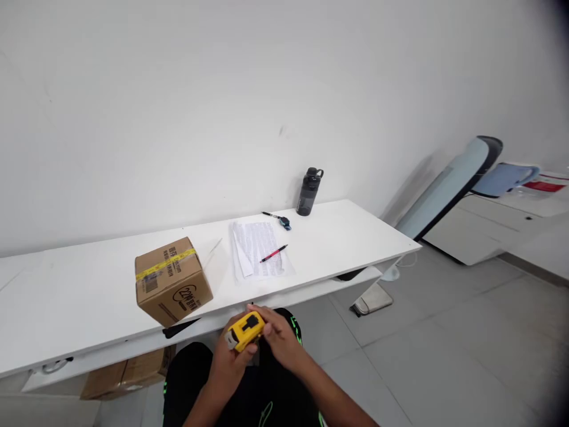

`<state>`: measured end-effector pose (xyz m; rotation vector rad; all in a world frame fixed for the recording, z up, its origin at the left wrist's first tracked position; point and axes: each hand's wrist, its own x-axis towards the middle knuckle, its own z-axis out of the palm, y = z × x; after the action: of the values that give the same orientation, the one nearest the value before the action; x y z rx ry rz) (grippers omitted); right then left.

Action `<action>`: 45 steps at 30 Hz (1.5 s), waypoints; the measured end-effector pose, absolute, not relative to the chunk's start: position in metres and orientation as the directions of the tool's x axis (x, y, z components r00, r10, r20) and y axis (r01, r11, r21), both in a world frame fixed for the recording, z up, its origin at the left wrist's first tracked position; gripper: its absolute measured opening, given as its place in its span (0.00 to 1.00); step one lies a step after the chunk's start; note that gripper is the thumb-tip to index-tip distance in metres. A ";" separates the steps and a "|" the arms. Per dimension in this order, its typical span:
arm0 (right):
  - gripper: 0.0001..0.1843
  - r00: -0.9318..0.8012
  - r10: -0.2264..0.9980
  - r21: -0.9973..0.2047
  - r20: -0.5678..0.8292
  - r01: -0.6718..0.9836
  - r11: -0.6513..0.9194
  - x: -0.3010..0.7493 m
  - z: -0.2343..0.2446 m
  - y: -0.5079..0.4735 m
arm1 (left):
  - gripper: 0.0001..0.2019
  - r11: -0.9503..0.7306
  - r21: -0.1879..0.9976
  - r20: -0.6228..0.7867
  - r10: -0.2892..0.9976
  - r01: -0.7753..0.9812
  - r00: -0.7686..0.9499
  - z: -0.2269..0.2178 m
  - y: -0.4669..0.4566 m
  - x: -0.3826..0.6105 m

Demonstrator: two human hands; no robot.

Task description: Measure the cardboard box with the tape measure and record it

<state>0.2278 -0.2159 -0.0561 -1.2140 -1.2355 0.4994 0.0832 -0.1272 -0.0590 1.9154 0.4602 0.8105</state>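
A yellow tape measure (247,330) with a black slide button and a pale end is held above my lap, just in front of the desk edge. My left hand (226,360) is closed around its left and lower side. At its right end, my right hand (281,339) grips it with the thumb and curled fingers; some fingertips are hidden behind it. Beyond my hands on the desk lies a stack of printed sheets (255,249) with a red-and-black pen (274,254) across it. A cardboard box (174,281) sealed with yellow tape stands to the left.
The white desk (338,237) runs along the wall. A dark water bottle (307,194) stands at the back, near a watch (284,223) and a black pen (270,214). Another carton (127,375) lies beneath the desk. A large pale-blue panel (448,184) leans at the right.
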 end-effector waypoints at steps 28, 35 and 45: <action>0.24 0.684 0.693 -0.920 0.229 0.385 -0.076 0.434 -0.084 -0.138 | 0.18 -0.929 0.171 0.284 0.364 0.327 0.887 -0.102 -0.144 0.264; 0.25 0.699 0.694 -0.946 0.173 0.314 -0.080 0.423 -0.080 -0.142 | 0.18 -0.936 0.070 0.272 0.350 0.344 0.896 -0.110 -0.144 0.266; 0.18 0.701 0.703 -0.956 0.119 0.272 -0.109 0.427 -0.082 -0.140 | 0.19 -0.950 0.075 0.231 0.312 0.302 0.922 -0.108 -0.141 0.263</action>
<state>0.4269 -0.1404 -0.0822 -1.6875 -0.7918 0.4390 0.2631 -0.1410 -0.1081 3.0419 0.4860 0.3755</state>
